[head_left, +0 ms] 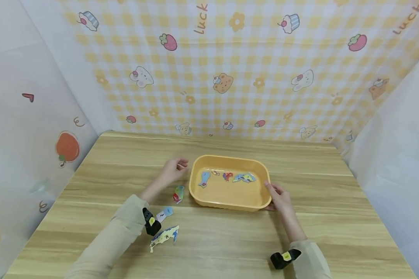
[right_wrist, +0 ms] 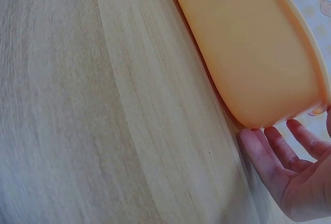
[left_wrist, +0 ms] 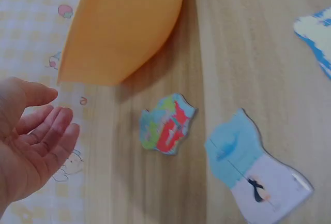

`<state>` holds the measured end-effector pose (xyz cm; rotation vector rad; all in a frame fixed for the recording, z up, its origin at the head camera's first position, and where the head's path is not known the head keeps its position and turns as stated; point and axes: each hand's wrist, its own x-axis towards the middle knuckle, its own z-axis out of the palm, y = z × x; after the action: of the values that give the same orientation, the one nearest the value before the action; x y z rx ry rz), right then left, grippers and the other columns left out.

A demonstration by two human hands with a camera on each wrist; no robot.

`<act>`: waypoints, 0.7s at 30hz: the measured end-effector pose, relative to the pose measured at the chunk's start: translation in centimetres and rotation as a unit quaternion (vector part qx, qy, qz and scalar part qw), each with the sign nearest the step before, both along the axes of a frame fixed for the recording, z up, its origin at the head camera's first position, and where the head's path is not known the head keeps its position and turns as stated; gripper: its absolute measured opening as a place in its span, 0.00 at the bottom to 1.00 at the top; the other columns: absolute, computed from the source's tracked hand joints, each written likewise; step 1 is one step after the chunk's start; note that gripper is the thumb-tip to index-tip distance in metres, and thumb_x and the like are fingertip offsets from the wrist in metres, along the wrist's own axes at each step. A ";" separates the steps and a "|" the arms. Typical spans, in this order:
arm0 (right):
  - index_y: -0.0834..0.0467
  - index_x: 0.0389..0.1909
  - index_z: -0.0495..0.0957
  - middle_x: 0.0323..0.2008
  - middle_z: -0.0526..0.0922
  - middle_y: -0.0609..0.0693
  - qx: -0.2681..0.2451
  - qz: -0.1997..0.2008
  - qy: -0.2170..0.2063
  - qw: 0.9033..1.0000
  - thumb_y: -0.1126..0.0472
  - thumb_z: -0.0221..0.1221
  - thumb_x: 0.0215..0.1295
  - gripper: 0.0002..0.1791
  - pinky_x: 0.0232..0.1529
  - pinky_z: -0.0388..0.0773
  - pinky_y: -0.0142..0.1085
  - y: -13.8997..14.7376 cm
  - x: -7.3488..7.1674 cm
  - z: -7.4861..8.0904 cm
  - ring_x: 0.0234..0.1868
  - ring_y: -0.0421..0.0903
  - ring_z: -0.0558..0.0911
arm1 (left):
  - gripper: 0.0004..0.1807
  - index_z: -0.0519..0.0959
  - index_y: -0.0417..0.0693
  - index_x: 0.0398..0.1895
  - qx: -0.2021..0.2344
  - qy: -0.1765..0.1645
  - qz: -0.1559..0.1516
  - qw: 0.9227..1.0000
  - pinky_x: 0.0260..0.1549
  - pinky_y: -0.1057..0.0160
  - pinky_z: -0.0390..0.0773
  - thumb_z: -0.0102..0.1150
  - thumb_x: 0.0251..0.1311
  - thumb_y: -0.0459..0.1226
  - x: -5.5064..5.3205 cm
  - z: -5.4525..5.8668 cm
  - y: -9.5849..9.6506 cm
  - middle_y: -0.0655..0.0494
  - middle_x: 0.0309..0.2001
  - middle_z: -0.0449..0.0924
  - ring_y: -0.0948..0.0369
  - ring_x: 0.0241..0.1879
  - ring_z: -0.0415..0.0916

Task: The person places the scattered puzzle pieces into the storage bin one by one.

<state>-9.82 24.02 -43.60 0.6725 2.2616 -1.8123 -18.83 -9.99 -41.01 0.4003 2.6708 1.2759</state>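
A yellow plastic basin [head_left: 230, 204] sits on the table, with several flat puzzle-like pieces inside, among them a blue one [head_left: 204, 178], a red one [head_left: 227, 177] and a blue-yellow one [head_left: 244, 178]. My right hand [head_left: 278, 195] holds the basin's right end, thumb over the rim and fingers against the outer wall [right_wrist: 258, 53]. Just off the left end, my left hand [head_left: 174, 169] hovers with loosely bent fingers and nothing in them. Nearest to it on the table lies a green-and-red piece [left_wrist: 166, 124], then a blue-and-white piece [left_wrist: 253, 167].
A cream-and-blue piece [head_left: 165, 235] lies near the left forearm. Behind the wooden table [head_left: 317, 186] hangs a yellow checked cloth [head_left: 209, 104] with cartoon prints, and white panels [head_left: 398, 116] stand at both sides.
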 end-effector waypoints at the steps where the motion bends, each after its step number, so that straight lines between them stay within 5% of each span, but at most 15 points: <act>1: 0.61 0.60 0.65 0.42 0.76 0.51 0.001 0.001 0.000 1.000 0.38 0.50 0.61 0.36 0.26 0.81 0.31 0.0 0.0 0.0 0.23 0.34 0.80 | 0.18 0.70 0.27 0.51 -0.001 -0.004 -0.003 1.000 0.43 0.58 0.78 0.52 0.58 0.27 0.0 -0.2 -0.2 0.36 0.44 0.76 0.47 0.43 0.75; 7: 0.62 0.59 0.65 0.43 0.76 0.52 -0.006 -0.005 0.003 1.000 0.39 0.51 0.61 0.35 0.25 0.81 0.31 -0.1 -0.1 -0.1 0.23 0.35 0.80 | 0.17 0.71 0.27 0.49 -0.011 -0.045 -0.027 0.999 0.43 0.58 0.79 0.52 0.58 0.29 0.5 -1.2 -1.6 0.35 0.44 0.77 0.47 0.43 0.75; 16: 0.62 0.59 0.66 0.42 0.77 0.52 -0.009 0.001 0.004 1.000 0.40 0.51 0.61 0.35 0.26 0.81 0.31 -0.2 -0.2 0.0 0.23 0.35 0.80 | 0.24 0.72 0.32 0.49 -0.145 -0.091 -0.081 0.982 0.41 0.58 0.77 0.63 0.51 0.37 2.4 -1.4 -3.3 0.44 0.41 0.74 0.55 0.39 0.72; 21: 0.61 0.60 0.65 0.45 0.76 0.54 -0.004 0.004 -0.003 1.000 0.39 0.51 0.61 0.35 0.26 0.81 0.31 0.0 -0.1 0.1 0.24 0.35 0.80 | 0.31 0.70 0.34 0.48 -0.170 -0.093 -0.100 0.976 0.44 0.56 0.73 0.70 0.43 0.40 3.4 -1.5 -3.3 0.44 0.44 0.69 0.55 0.41 0.66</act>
<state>-9.89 24.02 -43.51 0.6659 2.2488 -1.8116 -15.39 -13.27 -42.56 0.4602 2.5456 0.7423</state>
